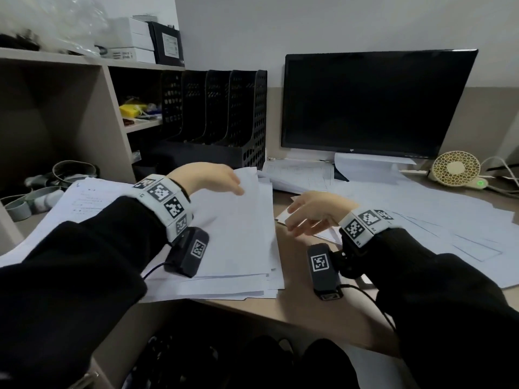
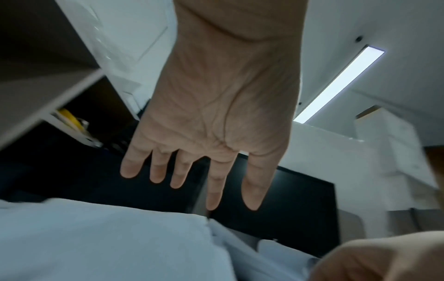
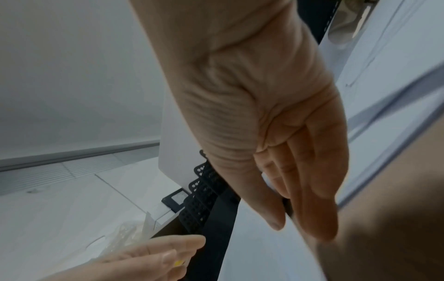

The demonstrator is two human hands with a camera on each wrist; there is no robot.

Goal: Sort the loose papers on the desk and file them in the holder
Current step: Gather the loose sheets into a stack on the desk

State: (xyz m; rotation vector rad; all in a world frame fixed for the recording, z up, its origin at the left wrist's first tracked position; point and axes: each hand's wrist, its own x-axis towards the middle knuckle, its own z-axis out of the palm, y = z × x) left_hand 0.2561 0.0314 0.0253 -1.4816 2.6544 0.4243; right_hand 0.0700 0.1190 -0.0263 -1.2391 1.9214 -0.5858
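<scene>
A stack of white papers (image 1: 238,242) lies on the desk in front of me. My left hand (image 1: 209,176) hovers over its far end with straight, spread fingers (image 2: 182,175) and holds nothing. My right hand (image 1: 311,213) is just right of the stack above bare desk, fingers (image 3: 310,180) straight and together, empty. More loose sheets (image 1: 421,209) cover the desk's right side under the monitor. The black mesh file holder (image 1: 224,119) stands at the back, its slots showing no paper.
A dark monitor (image 1: 373,102) stands at the back right, with a small cream fan (image 1: 456,169) and cables beside it. Shelving (image 1: 56,108) with boxes and clutter fills the left. Tape rolls (image 1: 42,189) lie at the desk's left edge.
</scene>
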